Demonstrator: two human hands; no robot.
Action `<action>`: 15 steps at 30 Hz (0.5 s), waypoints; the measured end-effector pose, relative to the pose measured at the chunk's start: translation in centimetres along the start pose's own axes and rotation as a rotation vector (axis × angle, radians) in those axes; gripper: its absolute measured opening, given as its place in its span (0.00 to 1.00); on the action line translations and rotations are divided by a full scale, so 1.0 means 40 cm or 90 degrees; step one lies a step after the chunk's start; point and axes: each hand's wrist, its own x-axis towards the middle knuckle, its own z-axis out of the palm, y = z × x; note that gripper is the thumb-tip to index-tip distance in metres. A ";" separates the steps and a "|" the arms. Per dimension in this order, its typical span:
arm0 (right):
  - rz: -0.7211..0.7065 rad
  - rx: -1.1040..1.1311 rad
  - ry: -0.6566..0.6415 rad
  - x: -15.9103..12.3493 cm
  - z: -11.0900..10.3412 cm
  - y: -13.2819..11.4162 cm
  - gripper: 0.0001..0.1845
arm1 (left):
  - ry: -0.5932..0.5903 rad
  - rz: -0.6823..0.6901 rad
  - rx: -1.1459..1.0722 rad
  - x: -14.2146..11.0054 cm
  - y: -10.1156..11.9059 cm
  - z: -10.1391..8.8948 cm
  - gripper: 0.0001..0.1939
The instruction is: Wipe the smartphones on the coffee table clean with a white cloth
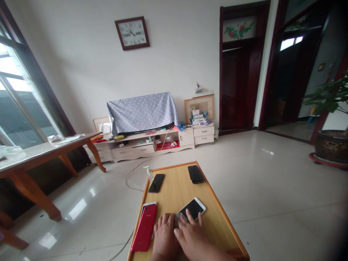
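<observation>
**Hands:** we see both bare hands palm down at the near end of the table (214, 214), side by side.
**Left hand (164, 235):** fingers (167, 219) lie on the left side of the grey wad (178, 220), which is too blurred for us to name its material.
**Right hand (193, 241):** fingers (185, 224) reach over the wad's right side, with the other fingers spread toward the white phone (193, 209).
**Grip:** neither hand is wide open; both sit close around the wad, but we cannot tell whether they are pinching it or only resting on it.
**White phone:** on the table, screen up and dark, tilted across the table, touching the wad.
**Red phone (144, 227):** on the table, just left of the left hand, back up, marked "vivo", lying over a pale phone (149, 204) whose far end shows.
**Black phones:** one (156, 183) lies at the table's far left edge, the other (195, 174) at its far right edge.
**Pump bottle (148, 173):** just beyond the table's far left corner.
**Cable (133, 179):** loops on the floor left of the table.
**Beyond the table:** a cabinet (152, 150) stands against the far wall, under a dotted cover (143, 112); a side table (40, 154) stands to the left, and a potted plant (328, 98) to the right.
</observation>
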 end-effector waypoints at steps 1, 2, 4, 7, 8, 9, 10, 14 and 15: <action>-0.030 0.016 -0.009 -0.011 0.008 -0.013 0.31 | -0.012 0.001 0.005 0.002 -0.002 0.000 0.27; -0.044 0.024 -0.011 -0.019 0.009 -0.019 0.30 | -0.019 0.002 0.008 0.002 -0.003 0.000 0.27; -0.020 0.011 0.002 -0.023 -0.013 -0.006 0.31 | -0.011 0.004 0.007 0.001 -0.002 0.000 0.28; 0.100 -0.046 0.026 -0.008 -0.074 0.054 0.33 | 0.028 0.007 -0.013 -0.005 0.008 -0.002 0.32; 0.143 -0.062 0.028 -0.002 -0.091 0.074 0.34 | 0.037 0.009 -0.020 -0.008 0.011 -0.002 0.33; 0.173 -0.078 0.034 0.002 -0.102 0.089 0.34 | 0.042 0.011 -0.024 -0.009 0.013 -0.002 0.33; 0.192 -0.090 0.037 0.003 -0.105 0.098 0.35 | 0.044 0.010 -0.027 -0.010 0.014 -0.002 0.33; 0.127 -0.075 0.027 -0.024 -0.054 0.072 0.34 | 0.049 0.009 -0.028 -0.008 0.008 0.004 0.33; 0.086 -0.056 0.017 -0.034 -0.038 0.060 0.33 | 0.045 0.011 -0.026 -0.006 0.006 0.006 0.33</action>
